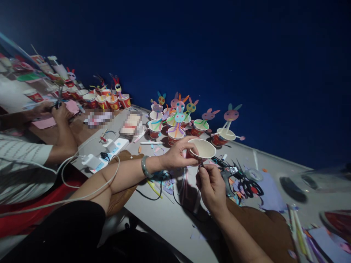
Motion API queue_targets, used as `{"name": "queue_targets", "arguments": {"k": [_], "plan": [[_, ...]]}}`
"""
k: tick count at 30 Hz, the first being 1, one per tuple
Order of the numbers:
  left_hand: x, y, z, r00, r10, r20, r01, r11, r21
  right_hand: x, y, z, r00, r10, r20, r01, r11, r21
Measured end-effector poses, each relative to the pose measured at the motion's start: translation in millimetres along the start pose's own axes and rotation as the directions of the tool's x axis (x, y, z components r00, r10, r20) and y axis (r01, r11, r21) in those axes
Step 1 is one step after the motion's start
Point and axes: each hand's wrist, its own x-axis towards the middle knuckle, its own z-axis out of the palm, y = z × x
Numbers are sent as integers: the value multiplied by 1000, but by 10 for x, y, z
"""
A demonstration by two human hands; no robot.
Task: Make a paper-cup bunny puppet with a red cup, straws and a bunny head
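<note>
We cannot identify the small dark piece [202, 165] at the fingertips of our right hand [212, 184]. Our left hand [179, 153] hides part of the outer wall of the red paper cup with a cream inside [204, 148]. Our right forearm covers part of the brown mat [259, 223]. Pixelation masks the pale rectangular item [131, 123]. We see the dark oval object [293, 190] only as a blur; the right edge cuts off the red rounded object [337, 223], and the left edge the co-worker in a pale patterned top [24, 160].
</note>
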Motion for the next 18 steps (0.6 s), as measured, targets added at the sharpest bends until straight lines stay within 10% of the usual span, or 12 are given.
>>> {"name": "queue_targets", "arguments": {"k": [18], "plan": [[5,16,-15,999,-39,36,38,999,15,7,6,0,1000,18,15,-18,999,-30]]}}
